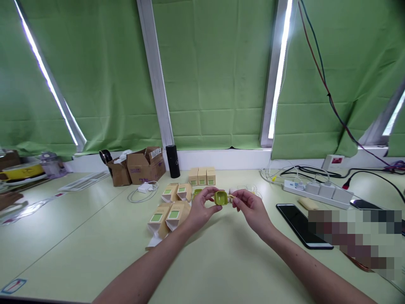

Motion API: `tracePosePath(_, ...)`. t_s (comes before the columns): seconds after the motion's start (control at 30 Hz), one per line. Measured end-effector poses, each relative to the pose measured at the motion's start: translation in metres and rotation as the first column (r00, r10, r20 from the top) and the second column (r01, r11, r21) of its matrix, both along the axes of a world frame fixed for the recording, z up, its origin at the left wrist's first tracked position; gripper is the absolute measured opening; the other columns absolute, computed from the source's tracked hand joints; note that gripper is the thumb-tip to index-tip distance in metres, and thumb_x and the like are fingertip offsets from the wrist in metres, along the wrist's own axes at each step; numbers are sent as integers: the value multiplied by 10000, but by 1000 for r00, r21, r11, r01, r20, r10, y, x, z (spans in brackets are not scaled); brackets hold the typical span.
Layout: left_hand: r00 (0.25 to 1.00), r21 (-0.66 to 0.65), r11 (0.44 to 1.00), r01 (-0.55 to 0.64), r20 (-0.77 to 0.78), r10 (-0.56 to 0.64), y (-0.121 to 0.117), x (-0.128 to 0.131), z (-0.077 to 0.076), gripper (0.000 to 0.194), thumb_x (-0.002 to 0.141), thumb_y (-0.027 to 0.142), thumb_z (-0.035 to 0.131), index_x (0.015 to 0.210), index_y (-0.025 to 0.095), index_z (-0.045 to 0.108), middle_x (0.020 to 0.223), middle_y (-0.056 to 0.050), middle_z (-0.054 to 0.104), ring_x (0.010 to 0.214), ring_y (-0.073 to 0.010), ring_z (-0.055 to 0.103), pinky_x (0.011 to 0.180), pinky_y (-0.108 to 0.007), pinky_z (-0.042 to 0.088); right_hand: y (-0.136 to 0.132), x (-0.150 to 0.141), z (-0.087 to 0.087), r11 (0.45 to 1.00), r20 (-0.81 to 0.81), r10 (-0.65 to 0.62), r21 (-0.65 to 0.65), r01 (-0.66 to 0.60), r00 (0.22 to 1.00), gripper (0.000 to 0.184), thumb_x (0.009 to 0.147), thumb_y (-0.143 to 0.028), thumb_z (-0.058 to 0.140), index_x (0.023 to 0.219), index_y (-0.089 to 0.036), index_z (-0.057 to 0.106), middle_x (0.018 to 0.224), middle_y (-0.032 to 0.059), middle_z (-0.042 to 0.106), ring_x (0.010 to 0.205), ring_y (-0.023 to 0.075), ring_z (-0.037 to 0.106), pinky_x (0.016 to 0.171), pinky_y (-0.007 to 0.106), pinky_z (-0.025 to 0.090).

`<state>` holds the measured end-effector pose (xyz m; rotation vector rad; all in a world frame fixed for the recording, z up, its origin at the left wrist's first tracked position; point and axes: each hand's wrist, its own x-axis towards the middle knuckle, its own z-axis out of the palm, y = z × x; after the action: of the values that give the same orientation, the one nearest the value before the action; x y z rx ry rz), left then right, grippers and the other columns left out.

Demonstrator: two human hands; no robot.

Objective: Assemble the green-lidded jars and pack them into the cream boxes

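Note:
My left hand (200, 208) is closed around a small green square case (220, 197), held above the table at centre. My right hand (249, 207) pinches a thin yellowish piece (232, 196) at the case's right side. Just left of my hands lie several open tan cartons with green labels (172, 211). Three closed tan cartons (202, 176) stand in a row behind. Another small green item (197, 192) lies on the table behind my left hand.
A black phone (302, 225) lies right of my hands, with a white power strip (318, 190) and cables behind it. Brown cardboard boxes (142, 166) and a black cylinder (172, 161) stand at the back. Another person's hand (9, 198) rests at far left.

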<state>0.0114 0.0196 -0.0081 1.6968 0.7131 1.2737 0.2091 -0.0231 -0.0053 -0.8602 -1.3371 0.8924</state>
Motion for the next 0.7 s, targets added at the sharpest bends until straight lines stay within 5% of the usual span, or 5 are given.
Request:
tracePosePath(0.23, 1000, 0, 1000, -5, -23, 5, -5, 1, 3, 463, 711, 144, 826, 1135, 207, 650, 1205, -117, 724, 1131, -274, 670, 965, -409, 512, 1, 2, 6, 999, -33, 40, -34, -41, 999, 425, 760, -586, 801, 871, -190, 690, 770, 56, 713, 681, 179, 620, 599, 318, 513)
tracePosePath(0.7, 999, 31, 999, -21, -45, 22, -12, 3, 5, 469, 716, 145, 832, 1146, 212, 657, 1227, -114, 701, 1132, -273, 654, 1003, -433, 492, -10, 4, 5, 969, 230, -189, 199, 144, 955, 172, 906, -396, 681, 930, -226, 675, 854, 48, 700, 804, 215, 649, 768, 365, 544)
